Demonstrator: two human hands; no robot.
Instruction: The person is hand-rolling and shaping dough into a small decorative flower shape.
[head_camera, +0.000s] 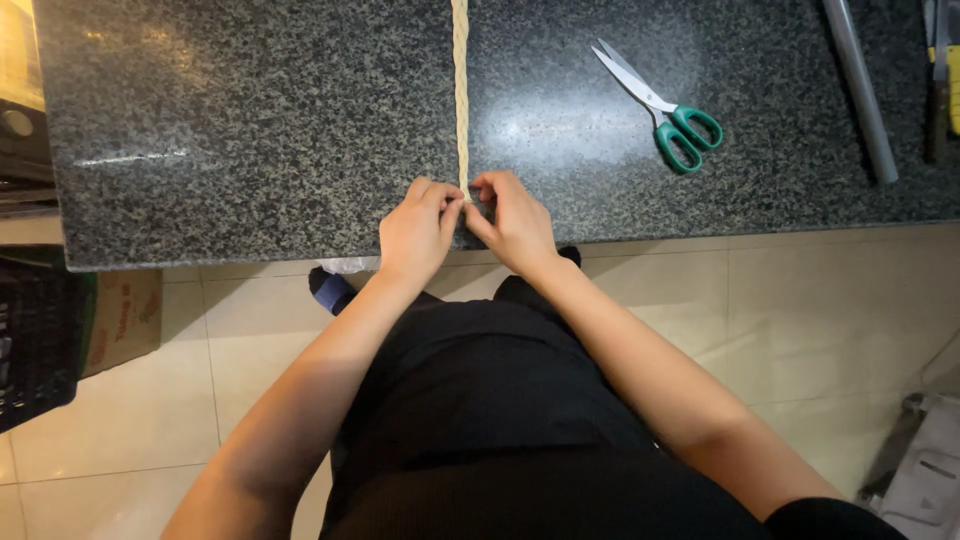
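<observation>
You see dark speckled granite counter (250, 120) across upper frame, light glare at centre. Below: glossy cream floor tiles (820, 320). Cardboard box (120, 320) and black crate (35, 340) at your left edge.

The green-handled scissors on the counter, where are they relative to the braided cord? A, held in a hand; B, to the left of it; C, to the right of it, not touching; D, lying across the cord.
C: the green-handled scissors lie on the granite counter right of the braided cord, apart from it and from both hands.

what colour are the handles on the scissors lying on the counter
Green. The scissors have green handles and silvery blades, seen clearly in the head view.
</observation>
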